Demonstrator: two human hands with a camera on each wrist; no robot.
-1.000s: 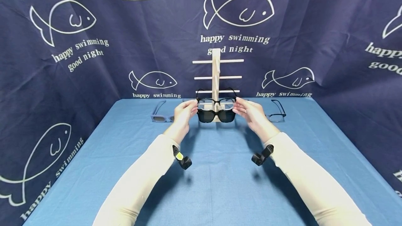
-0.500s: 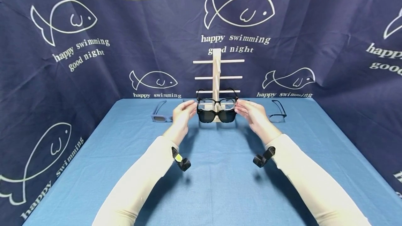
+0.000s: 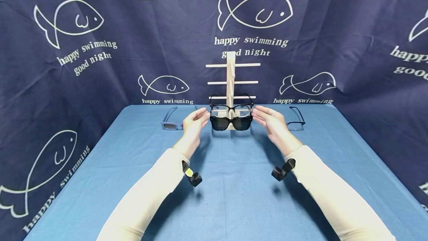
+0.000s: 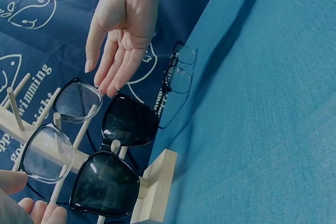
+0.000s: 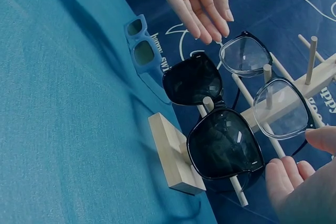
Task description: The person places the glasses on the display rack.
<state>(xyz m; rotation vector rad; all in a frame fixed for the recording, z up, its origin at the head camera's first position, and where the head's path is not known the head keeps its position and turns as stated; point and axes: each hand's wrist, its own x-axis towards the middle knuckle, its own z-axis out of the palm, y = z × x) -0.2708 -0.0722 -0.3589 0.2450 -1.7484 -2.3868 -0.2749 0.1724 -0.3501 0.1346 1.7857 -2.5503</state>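
Note:
A wooden eyewear stand [image 3: 230,70] with several crossbars rises at the back middle of the table. On it sit black-topped, clear-lens glasses [image 3: 243,111], directly above black sunglasses [image 3: 241,124]. My left hand [image 3: 193,128] is at the left end of the clear glasses, its fingers extended and thumb apart from them. Opposite it, my right hand [image 3: 273,126] stands just off the right end, fingers straight. The wrist views show both palms turned toward the glasses with nothing gripped; the right thumb [image 5: 321,139] appears very near the hinge.
Blue-framed sunglasses [image 3: 170,126] lie on the blue table [image 3: 230,196] left of the stand, partly hidden by my left hand. Thin dark-framed glasses [image 3: 295,125] lie to the right. A navy fish-print curtain [image 3: 167,40] hangs behind.
Both hands have let go of the clear-lens glasses and drawn slightly outward, the right hand more plainly. The glasses stay in place on the stand.

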